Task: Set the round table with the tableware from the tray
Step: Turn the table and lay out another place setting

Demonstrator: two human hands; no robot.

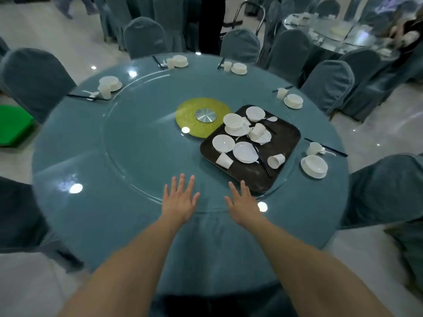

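Observation:
A round table [96, 220] in a blue-grey cloth carries a glass turntable [137, 143]. On the turntable's right part sits a dark tray [283, 133] with several white bowls, plates, cups and dark chopsticks, among them a plate [245, 152] and a tipped cup [276, 160]. My left hand [179, 200] and my right hand [242, 202] lie flat with straight, spread fingers on the turntable's near edge, holding nothing. The right hand's fingertips are just short of the tray's near corner.
Several place settings stand round the far and right rim, such as one at the right [314, 166] and one at the far left [109, 86]. A yellow disc with a metal hub [205, 115] marks the centre. Covered chairs [34, 81] ring the table; another table [343, 33] stands behind.

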